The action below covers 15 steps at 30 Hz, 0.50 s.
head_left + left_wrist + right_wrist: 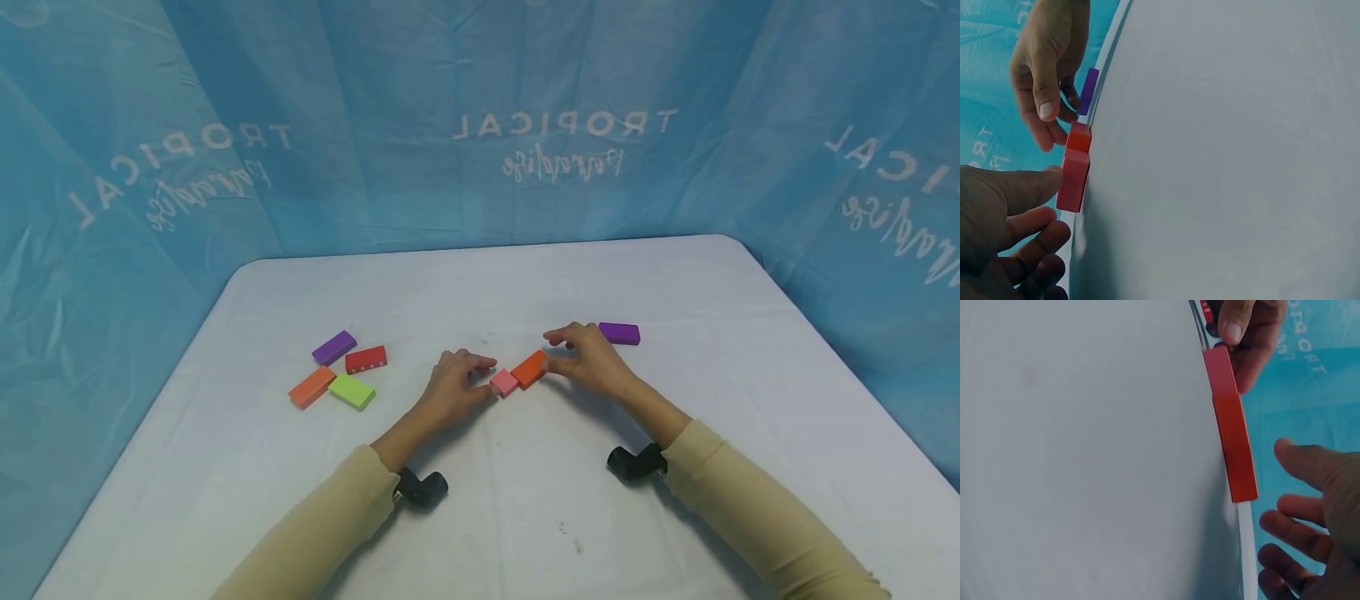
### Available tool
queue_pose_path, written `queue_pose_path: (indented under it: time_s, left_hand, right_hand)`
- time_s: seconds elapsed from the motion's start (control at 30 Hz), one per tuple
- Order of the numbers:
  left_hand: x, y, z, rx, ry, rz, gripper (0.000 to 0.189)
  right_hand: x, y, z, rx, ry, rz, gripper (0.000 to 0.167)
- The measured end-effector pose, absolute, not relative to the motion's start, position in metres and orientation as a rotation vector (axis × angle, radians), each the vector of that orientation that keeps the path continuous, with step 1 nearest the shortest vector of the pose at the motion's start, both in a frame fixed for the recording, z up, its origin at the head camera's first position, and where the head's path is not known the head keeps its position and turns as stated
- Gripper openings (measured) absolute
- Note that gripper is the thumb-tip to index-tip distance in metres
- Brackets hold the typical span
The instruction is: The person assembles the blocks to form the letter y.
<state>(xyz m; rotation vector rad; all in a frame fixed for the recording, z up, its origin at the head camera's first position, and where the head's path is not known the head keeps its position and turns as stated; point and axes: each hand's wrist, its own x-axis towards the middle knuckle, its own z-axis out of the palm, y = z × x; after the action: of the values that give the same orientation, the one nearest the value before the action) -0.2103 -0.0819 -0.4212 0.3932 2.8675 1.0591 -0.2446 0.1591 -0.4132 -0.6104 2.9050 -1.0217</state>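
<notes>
A small pink block [504, 382] lies end to end with an orange block [530, 369] on the white table. My left hand [453, 387] is at the pink block's left end, its thumb at the block's edge and its index finger raised a little apart. At the orange block's far end is my right hand [592, 360], thumb and fingers spread; the right wrist view shows a gap between that thumb [1297, 459] and the orange block [1236, 450]. Just behind the right hand lies a purple block [619, 333].
To the left is a loose group: a purple block [334, 347], a red block [366, 359] with white dots, an orange block [312, 387] and a lime green block [352, 392]. A blue printed curtain [390, 192] hangs around the white table [510, 517].
</notes>
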Motion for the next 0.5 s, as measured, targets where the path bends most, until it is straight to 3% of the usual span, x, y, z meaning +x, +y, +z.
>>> queue_pose_path:
  time_s: [0.5]
  left_hand:
    - [-0.2129, -0.0832, -0.4245, 0.462, 2.833, 1.058, 0.037]
  right_hand:
    - [-0.2418, 0.1496, -0.4196, -0.588, 2.939, -0.962, 0.045]
